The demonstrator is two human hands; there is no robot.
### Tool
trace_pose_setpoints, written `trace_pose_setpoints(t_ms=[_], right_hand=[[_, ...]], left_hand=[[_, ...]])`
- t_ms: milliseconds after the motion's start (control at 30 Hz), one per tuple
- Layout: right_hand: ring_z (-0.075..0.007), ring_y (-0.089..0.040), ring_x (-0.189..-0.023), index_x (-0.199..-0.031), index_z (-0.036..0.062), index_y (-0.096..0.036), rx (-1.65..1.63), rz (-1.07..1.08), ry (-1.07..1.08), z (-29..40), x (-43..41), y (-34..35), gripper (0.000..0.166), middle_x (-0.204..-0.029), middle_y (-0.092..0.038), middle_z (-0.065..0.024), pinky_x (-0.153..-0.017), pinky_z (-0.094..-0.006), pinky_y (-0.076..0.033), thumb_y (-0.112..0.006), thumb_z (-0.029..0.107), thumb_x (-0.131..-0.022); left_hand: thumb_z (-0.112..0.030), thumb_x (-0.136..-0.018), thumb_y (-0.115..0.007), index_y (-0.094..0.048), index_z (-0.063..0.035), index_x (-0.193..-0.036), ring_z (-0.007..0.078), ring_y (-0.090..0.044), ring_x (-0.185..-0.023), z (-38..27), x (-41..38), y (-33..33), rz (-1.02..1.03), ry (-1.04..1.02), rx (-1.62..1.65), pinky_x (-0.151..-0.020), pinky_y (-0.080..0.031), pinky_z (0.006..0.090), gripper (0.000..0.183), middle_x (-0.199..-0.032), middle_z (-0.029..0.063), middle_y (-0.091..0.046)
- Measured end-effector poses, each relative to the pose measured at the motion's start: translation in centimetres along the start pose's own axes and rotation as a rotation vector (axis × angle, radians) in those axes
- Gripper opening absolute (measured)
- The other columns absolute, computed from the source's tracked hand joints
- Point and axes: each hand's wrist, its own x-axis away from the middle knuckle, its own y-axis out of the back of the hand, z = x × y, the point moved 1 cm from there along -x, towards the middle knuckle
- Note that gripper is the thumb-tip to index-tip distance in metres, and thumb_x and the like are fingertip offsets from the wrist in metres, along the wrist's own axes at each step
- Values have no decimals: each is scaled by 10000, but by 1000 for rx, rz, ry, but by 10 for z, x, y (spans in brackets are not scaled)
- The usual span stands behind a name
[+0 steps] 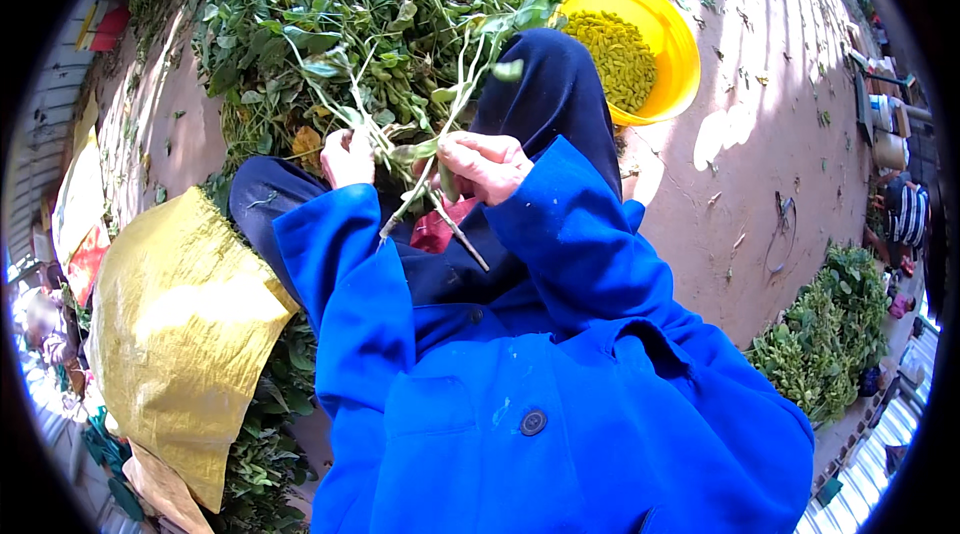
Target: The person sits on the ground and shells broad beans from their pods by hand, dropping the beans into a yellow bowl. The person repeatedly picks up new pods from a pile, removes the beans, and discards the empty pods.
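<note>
Between my knees I hold up a few bean plant stems (459,93) with leaves and green pods on them. My left hand (349,158) grips the stems on the left side. The fingers of my right hand (486,163) are closed around a green pod (415,152) and the stems crossing there. The cut stem ends point down toward my lap. Just beyond my hands lies a large heap of leafy bean plants (345,24), with pods showing among the leaves. A yellow plastic basin (670,31) stands past my right knee, with many picked green pods (616,58) inside.
A yellow woven sack (187,309) lies at my left over more plants. Another pile of bean plants (829,331) rests on the floor (697,234) at the right. A thin wire loop (782,234) lies nearby. Other people are at both edges, one in a striped top (907,213).
</note>
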Motion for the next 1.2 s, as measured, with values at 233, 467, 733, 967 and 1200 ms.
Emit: trace_pose_setpoints(t_ms=[233, 467, 733, 967, 1200], right_hand=[[-27, -331, -413, -851, 4, -578, -110, -63, -111, -7, -23, -4, 207, -554, -468, 17, -364, -179, -237, -534, 206, -848], [-68, -475, -439, -846, -13, -585, -286, -100, -78, -30, -50, -7, 173, -593, -542, -34, -396, -176, -365, -619, 144, -780], [-28, -447, -465, -865, 7, -597, -166, -158, -44, -25, -42, 2, 154, -639, -569, -11, -373, -165, -313, -623, 131, -776], [-31, -428, -442, -817, 5, -603, -83, -143, -70, -26, -36, 1, 135, -589, -533, 4, -367, -171, -292, -615, 136, -784], [-45, -425, -424, -788, 8, -592, -63, -145, -46, -25, -36, 1, 131, -559, -525, -7, -363, -181, -293, -609, 138, -787]], left_hand=[[-71, -755, -610, -535, 8, -941, 94, -526, -672, -96, 66, 49, 281, -11, 354, -616, -432, 220, 216, -759, 55, -579], [-135, -738, -671, -496, -19, -1028, 30, -429, -597, -132, 116, 54, 323, -60, 132, -556, -358, 161, 358, -738, -13, -508], [-165, -856, -517, -522, 7, -986, 88, -513, -732, -137, 112, 42, 337, -46, 348, -683, -423, 228, 216, -813, 55, -579], [-153, -851, -519, -541, 5, -894, 107, -509, -653, -120, 109, 25, 266, -98, 216, -607, -426, 250, 165, -736, 62, -575], [-215, -862, -506, -528, -19, -803, 174, -499, -556, -122, 108, 23, 152, -325, -71, -545, -417, 299, 206, -634, 121, -549]])
